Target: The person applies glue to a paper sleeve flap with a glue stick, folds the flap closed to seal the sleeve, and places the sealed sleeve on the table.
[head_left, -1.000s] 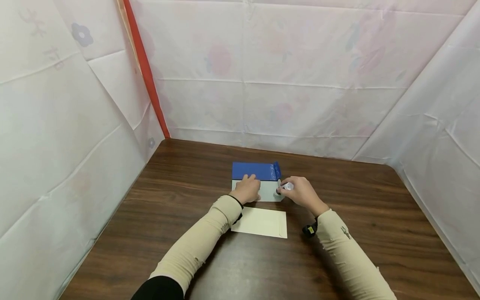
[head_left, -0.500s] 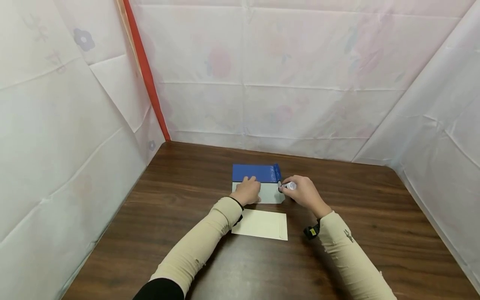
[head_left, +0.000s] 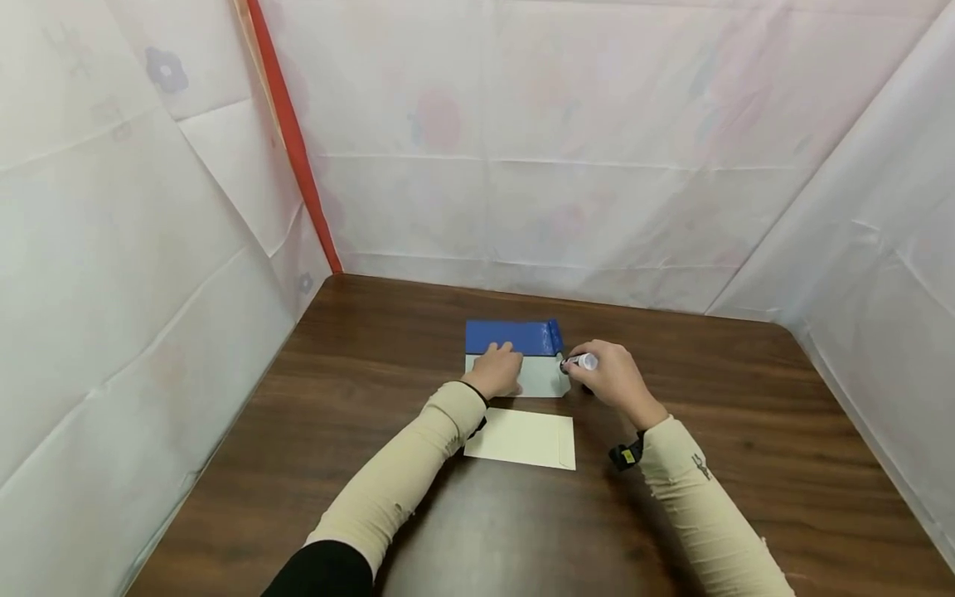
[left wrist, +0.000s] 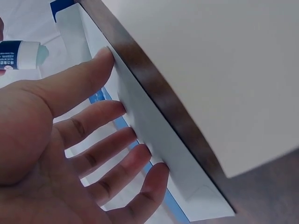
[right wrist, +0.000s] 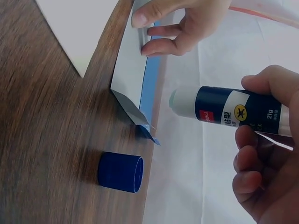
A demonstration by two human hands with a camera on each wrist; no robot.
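My right hand [head_left: 615, 381] holds an uncapped glue stick [right wrist: 236, 109] with a dark blue and white label. Pale glue shows at its tip, which is apart from the paper in the right wrist view. My left hand [head_left: 498, 371] presses its spread fingertips on the pale half of a blue-and-pale paper envelope [head_left: 540, 377], holding it down on the table. The envelope's blue half [head_left: 507, 337] lies farther from me. A narrow flap [right wrist: 128, 109] at the right end is partly raised, and whitish smears mark its blue part.
Nearer to me than the blue-and-pale one lies a cream envelope [head_left: 525, 439]. The blue glue cap [right wrist: 120, 171] rests on the wooden table [head_left: 358, 365] near my right hand. Pale printed sheeting [head_left: 597, 207] walls in the back and sides.
My right hand and the glue stick have shifted a little to the right, off the envelope's right end flap. My left hand stays in place on the envelope.
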